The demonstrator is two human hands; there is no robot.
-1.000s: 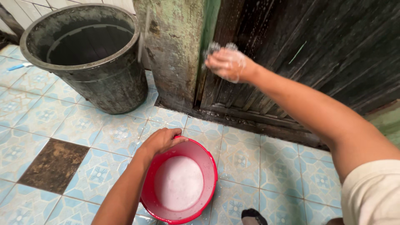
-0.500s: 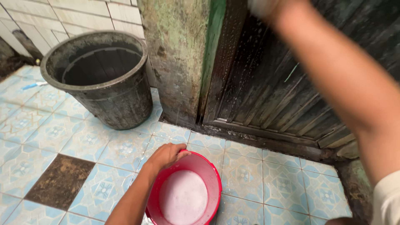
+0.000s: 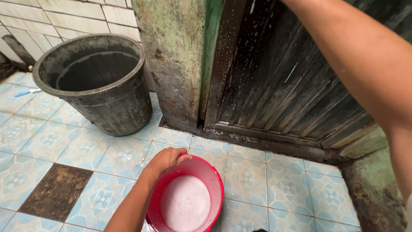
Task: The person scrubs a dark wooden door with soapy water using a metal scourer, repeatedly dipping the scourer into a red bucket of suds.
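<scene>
My left hand grips the rim of a red plastic basin that sits on the tiled floor and holds white foamy water. My right arm reaches up across the dark wooden door; the right hand itself is above the top edge of the view. Wet soap flecks dot the door's left part.
A large dark grey bucket stands at the left by a mossy green door post. A small blue object lies on the patterned blue floor tiles. One tile is dark brown. White wall tiles are behind.
My right hand, soapy and low on the door a second ago, has risen up the door and out of view. My left hand has stayed on the basin rim.
</scene>
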